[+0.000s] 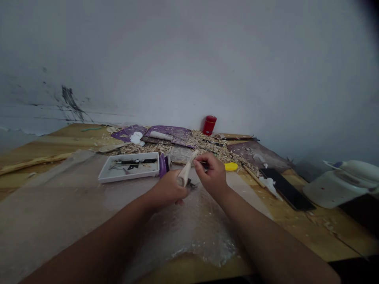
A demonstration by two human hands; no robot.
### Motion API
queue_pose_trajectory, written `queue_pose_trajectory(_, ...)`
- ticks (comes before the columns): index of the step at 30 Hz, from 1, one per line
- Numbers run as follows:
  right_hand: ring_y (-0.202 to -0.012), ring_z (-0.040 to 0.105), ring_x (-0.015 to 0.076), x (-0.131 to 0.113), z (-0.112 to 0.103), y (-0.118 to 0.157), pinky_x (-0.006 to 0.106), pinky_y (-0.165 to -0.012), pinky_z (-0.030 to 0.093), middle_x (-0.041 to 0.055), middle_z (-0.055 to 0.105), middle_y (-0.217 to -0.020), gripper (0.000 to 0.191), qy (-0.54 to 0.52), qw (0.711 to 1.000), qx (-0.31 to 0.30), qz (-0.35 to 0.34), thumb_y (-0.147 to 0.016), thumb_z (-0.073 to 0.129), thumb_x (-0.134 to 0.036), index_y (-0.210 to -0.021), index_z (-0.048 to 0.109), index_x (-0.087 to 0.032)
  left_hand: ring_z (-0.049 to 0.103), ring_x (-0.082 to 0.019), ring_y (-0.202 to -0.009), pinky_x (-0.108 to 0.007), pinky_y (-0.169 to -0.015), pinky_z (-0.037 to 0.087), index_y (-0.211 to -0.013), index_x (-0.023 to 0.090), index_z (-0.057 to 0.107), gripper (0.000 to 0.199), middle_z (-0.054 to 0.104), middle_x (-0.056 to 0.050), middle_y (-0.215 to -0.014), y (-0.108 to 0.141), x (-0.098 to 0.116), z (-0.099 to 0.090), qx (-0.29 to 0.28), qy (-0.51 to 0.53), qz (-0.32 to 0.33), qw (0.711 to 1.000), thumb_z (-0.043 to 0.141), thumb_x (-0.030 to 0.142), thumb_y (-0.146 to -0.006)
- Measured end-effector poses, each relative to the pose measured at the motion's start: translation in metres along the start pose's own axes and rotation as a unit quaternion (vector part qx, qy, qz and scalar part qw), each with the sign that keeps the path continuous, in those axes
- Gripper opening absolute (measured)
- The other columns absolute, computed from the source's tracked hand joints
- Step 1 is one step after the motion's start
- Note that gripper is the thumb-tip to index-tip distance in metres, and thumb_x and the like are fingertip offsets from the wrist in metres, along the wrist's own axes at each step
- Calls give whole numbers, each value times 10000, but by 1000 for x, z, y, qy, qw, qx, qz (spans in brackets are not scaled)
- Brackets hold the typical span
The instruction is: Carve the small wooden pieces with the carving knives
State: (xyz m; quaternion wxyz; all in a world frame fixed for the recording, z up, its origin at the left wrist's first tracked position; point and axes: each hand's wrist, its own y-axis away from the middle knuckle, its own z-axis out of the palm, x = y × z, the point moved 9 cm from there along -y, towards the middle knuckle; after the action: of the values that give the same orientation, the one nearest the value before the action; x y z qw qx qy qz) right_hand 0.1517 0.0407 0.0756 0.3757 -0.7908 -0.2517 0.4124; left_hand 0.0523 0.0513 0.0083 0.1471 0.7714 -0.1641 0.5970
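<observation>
My left hand (168,190) is closed around a pale carved wooden piece (186,170), which tapers to a thin end and looks like a small spoon. The thin end points up and away from me, above the table. My right hand (211,171) is curled beside it, thumb and forefinger pinched near the thin end; what they hold, if anything, I cannot make out. A small dark metal object (192,184) shows just below the wood, partly hidden. Behind my right hand lies a yellow handle-like object (231,167).
Bubble wrap (189,236) covers the wooden table. Left of my hands sits a white tray (102,179) with tools; a purple object (163,165) adjoins it. Wood shavings (204,140) and a red can (209,125) are at the back. A black phone (287,189) and white container (328,191) stand right.
</observation>
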Motion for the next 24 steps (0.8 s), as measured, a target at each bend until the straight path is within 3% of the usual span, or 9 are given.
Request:
queue_pose_trajectory(3,-616,511,117,-16,16,6,244,-586,409,0,553,-660,40,-6,994,-75,-75,-772,514,-201,-747,545,-202,447,-75,-322,-156,-293,326,-617,155,474,114,444,62,-418,-1,-1,3,-19,-12,-1,1000,480,66,-546)
queue_pose_trajectory(5,-649,513,128,-20,19,8,254,-606,406,11,555,-678,45,10,990,-93,-103,-777,505,-196,-762,548,-199,435,-66,-331,-151,-305,321,-613,146,481,121,446,62,-416,-1,-4,6,-37,-30,-5,999,464,56,-534)
queue_pose_trajectory(9,-599,480,121,-2,-1,-1,250,-574,385,0,511,-643,61,63,997,-5,-41,-776,500,-191,-718,520,-192,423,-50,-366,-148,-336,330,-627,154,442,147,463,69,-463,-1,-8,9,-43,-40,-8,998,480,58,-522)
queue_pose_trajectory(11,-586,470,118,3,-4,-3,246,-566,381,-4,500,-641,64,63,998,9,-21,-771,494,-183,-709,508,-193,429,-51,-365,-148,-335,324,-629,158,433,140,464,66,-464,-2,-8,7,-29,-47,-12,998,489,73,-532)
queue_pose_trajectory(17,-691,492,135,-16,24,9,261,-637,397,11,520,-708,52,8,989,-114,-97,-784,464,-179,-760,505,-199,439,-57,-339,-144,-322,320,-690,146,491,136,459,70,-438,-2,-4,-1,-4,-25,-21,999,493,98,-563)
queue_pose_trajectory(22,-668,485,129,5,1,-1,253,-604,408,10,503,-718,62,15,1000,-4,-22,-810,458,-185,-773,505,-200,434,-51,-322,-146,-310,319,-639,162,419,157,448,81,-443,0,-6,2,-21,22,-29,999,536,99,-555)
queue_pose_trajectory(24,-674,491,130,4,1,0,254,-603,416,10,501,-723,57,4,1000,1,-27,-808,460,-187,-775,503,-203,440,-55,-323,-144,-303,313,-622,166,399,166,437,83,-434,0,-9,2,-22,30,-35,999,538,104,-555)
